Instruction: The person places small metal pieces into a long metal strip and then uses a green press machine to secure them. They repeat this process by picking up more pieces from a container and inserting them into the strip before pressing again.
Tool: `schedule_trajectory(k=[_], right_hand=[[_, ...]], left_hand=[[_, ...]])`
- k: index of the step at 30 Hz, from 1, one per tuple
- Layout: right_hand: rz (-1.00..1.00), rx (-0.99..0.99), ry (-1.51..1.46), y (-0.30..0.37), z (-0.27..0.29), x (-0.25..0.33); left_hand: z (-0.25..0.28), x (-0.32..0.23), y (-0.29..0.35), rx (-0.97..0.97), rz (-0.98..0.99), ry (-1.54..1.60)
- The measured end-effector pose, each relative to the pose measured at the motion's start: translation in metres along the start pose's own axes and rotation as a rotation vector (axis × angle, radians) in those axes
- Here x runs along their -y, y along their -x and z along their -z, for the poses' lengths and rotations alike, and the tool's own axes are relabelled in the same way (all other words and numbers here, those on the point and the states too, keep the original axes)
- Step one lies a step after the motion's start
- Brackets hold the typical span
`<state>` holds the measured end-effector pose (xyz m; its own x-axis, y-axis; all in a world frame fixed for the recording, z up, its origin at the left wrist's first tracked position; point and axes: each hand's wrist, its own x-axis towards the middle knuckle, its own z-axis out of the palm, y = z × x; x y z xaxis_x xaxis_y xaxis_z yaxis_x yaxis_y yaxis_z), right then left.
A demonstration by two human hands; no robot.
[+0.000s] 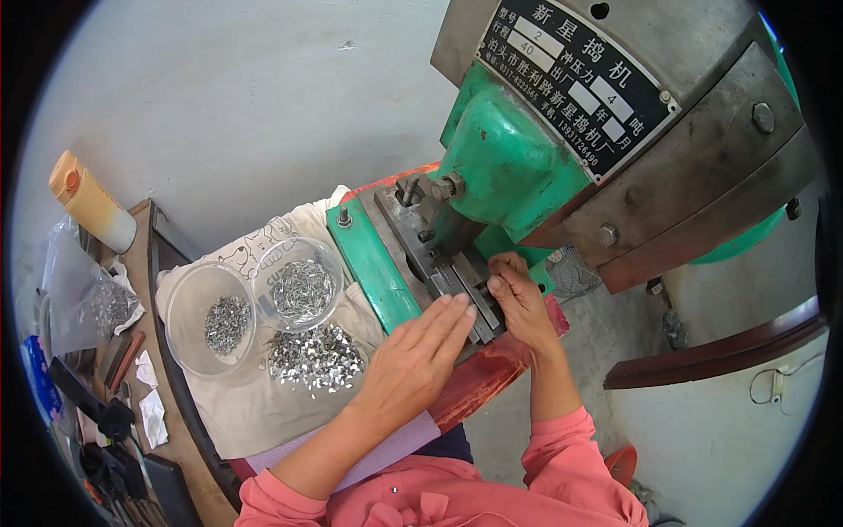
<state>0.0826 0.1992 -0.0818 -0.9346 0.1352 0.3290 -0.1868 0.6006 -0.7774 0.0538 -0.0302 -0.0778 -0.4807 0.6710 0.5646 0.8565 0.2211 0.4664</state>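
My left hand (420, 350) lies with its fingers stretched out and close together, the tips touching the steel die block (450, 283) of a green punch press (518, 158). On the block's right side my right hand (524, 307) is closed, thumb against bent fingers. What it pinches, if anything, is hidden. Left of the press, a pile of small shiny metal pieces (314, 358) lies on a beige cloth (230, 408). Two clear plastic tubs stand by the pile: one tub (186, 347) holds small grey parts, the other tub (329, 250) thin silvery parts.
At the far left a wooden table (167, 413) carries a yellow and white bottle (95, 198), a plastic bag (75, 281) and several dark-handled tools (123, 470). The press's red worktop edge (479, 386) lies below my hands. A dark red curved bar (720, 347) stands at right.
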Motion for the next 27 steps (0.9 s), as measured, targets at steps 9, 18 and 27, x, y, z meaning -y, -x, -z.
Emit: schedule_trajectory(k=[9, 18, 27], right_hand=[[-0.121, 0.01, -0.075, 0.003, 0.0, 0.0], [0.319, -1.281, 0.231, 0.001, 0.116, 0.024], [0.244, -1.173, 0.078, -0.033, 0.213, 0.048]], left_hand=[[-0.021, 0.005, 0.007, -0.148, 0.315, 0.261], [-0.018, 0.005, -0.002, -0.122, 0.381, 0.26], [-0.027, 0.008, -0.003, -0.156, 0.42, 0.233]])
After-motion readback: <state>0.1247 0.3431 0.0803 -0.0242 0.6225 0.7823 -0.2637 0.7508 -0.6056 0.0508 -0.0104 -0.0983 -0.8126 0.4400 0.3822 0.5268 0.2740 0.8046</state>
